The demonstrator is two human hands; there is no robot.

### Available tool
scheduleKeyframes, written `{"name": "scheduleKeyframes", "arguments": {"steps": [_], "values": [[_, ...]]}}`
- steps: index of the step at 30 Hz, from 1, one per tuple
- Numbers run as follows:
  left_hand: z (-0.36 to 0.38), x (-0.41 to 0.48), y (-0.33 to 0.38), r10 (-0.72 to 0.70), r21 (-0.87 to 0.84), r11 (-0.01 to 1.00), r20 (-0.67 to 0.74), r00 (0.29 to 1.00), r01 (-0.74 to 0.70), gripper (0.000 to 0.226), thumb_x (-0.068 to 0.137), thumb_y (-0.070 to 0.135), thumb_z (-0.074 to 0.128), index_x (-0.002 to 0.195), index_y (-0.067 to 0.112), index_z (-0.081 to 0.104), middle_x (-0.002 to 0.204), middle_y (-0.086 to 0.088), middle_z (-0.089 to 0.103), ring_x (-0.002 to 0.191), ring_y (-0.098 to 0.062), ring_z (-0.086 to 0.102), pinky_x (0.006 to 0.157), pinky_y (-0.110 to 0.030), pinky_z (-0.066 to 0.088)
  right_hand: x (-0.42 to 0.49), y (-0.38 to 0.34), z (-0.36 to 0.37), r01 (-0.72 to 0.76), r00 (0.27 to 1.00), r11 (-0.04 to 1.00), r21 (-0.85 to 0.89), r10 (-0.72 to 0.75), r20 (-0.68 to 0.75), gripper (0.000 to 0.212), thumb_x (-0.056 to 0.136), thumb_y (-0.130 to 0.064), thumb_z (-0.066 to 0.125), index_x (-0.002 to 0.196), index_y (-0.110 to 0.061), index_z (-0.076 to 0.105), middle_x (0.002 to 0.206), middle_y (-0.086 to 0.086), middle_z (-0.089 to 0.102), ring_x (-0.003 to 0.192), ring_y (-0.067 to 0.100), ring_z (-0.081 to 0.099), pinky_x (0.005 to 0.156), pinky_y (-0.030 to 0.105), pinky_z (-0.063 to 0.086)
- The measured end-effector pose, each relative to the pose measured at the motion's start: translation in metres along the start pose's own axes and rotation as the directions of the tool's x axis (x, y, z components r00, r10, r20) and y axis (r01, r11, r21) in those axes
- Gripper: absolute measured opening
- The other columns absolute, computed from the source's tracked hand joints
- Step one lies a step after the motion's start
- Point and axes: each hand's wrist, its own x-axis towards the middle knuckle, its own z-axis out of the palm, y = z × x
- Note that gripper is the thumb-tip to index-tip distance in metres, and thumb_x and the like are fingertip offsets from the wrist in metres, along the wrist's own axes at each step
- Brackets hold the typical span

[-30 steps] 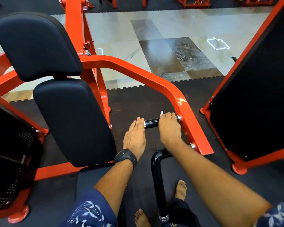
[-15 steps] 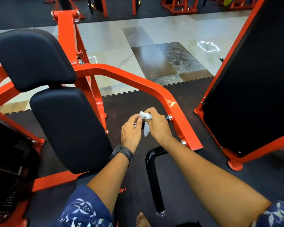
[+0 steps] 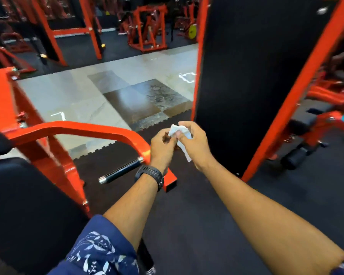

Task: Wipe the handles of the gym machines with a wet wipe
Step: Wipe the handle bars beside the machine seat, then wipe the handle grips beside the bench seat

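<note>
A crumpled white wet wipe (image 3: 177, 131) is held up in the air between both hands, above the dark rubber floor. The right hand (image 3: 197, 144) pinches it between thumb and fingers, and a loose tail of it hangs down past the palm. The left hand (image 3: 160, 147) has its fingers curled against the wipe's left edge. Motion blur hides whether they actually grip it.

The short black cylindrical handle with chrome end caps (image 3: 120, 171) lies at about 8 o'clock from the hands, apart from both. Its long axis runs from a free chrome end at 8 o'clock up to 2 o'clock, where it joins the bent orange steel machine arm (image 3: 77, 130). The left hand is the nearer one, its wrist with the black watch (image 3: 149, 175) just beside the joined end. To wipe this handle, the wipe would probably have to come down and to the left across that slant.
</note>
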Motion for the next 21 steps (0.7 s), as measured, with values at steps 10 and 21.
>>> {"name": "scheduleKeyframes", "arguments": {"steps": [10, 21], "values": [[0.215, -0.082, 0.065, 0.026, -0.104, 0.995, 0.280, 0.960, 0.004, 0.012, 0.093, 0.009, 0.062, 0.102, 0.014, 0.055, 0.089, -0.001, 0.066, 0.074, -0.008, 0.068, 0.072, -0.032, 0.059, -0.059, -0.016, -0.233, -0.040, 0.930, 0.999, -0.019, 0.030, -0.367, 0.046, 0.086, -0.003, 0.063, 0.104, -0.044, 0.056, 0.098, -0.004, 0.069, 0.088, 0.019, 0.070, 0.080, 0.042, 0.060], [0.419, -0.193, 0.087, 0.129, -0.185, 0.983, 0.638, 0.759, -0.012, 0.030, 0.086, 0.014, 0.075, 0.102, 0.024, 0.052, 0.100, -0.005, 0.065, 0.085, -0.013, 0.063, 0.076, -0.028, 0.055, -0.146, -0.013, -0.428, -0.081, 0.655, 0.988, -0.130, -0.046, -0.755, 0.032, 0.094, -0.004, 0.051, 0.115, -0.026, 0.056, 0.094, -0.008, 0.065, 0.087, 0.008, 0.064, 0.080, 0.027, 0.054]]}}
